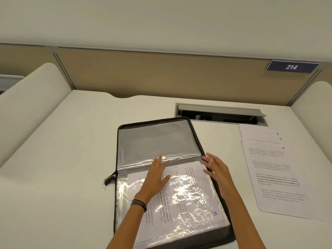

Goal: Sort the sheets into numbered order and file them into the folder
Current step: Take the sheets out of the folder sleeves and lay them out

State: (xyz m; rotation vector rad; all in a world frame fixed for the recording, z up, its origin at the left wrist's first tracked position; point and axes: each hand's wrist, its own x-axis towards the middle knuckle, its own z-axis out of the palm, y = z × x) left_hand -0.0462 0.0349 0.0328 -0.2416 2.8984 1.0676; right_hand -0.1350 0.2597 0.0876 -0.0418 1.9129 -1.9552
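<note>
A black-edged zip folder with clear plastic pockets lies in the middle of the desk. A printed sheet marked 5 sits inside its near pocket. My left hand presses flat on the plastic over that sheet, fingers straight. My right hand rests with spread fingers on the folder's right edge. A loose pile of printed sheets lies to the right on the desk, the top one marked 4, with corners marked 2 and 7 showing behind it.
A recessed cable box with its lid raised sits in the desk behind the folder. A tan partition with a sign reading 214 closes the back. White rounded side dividers stand left and right.
</note>
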